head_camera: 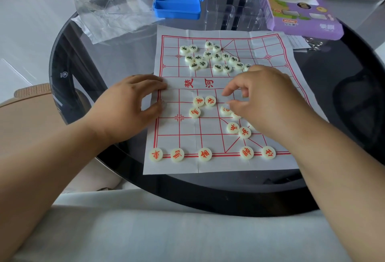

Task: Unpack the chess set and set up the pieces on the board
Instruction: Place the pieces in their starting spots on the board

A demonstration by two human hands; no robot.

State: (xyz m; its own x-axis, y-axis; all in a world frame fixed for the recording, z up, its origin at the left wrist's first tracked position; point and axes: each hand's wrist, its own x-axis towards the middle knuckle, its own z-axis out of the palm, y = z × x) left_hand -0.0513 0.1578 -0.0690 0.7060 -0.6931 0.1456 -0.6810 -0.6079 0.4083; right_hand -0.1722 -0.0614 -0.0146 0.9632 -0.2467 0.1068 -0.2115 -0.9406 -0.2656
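A white paper board (177, 86) with red grid lines lies on the dark round glass table (83, 57). Several cream discs with black characters (208, 57) are heaped on its far half. Cream discs with red characters lie loose near the middle (199, 101), and several stand along the near edge row (205, 154). My left hand (127, 103) rests flat on the board's left edge, fingers straight. My right hand (268, 99) hovers over the loose red pieces with fingers curled down toward one red disc (225, 110); whether it pinches the disc is hidden.
A blue plastic tray (177, 1) with compartments stands at the far middle. Clear plastic packaging (116, 13) lies left of it and a clear shell (233, 3) to its right. A purple box (300, 9) sits far right, with a keychain (313, 44) beside it.
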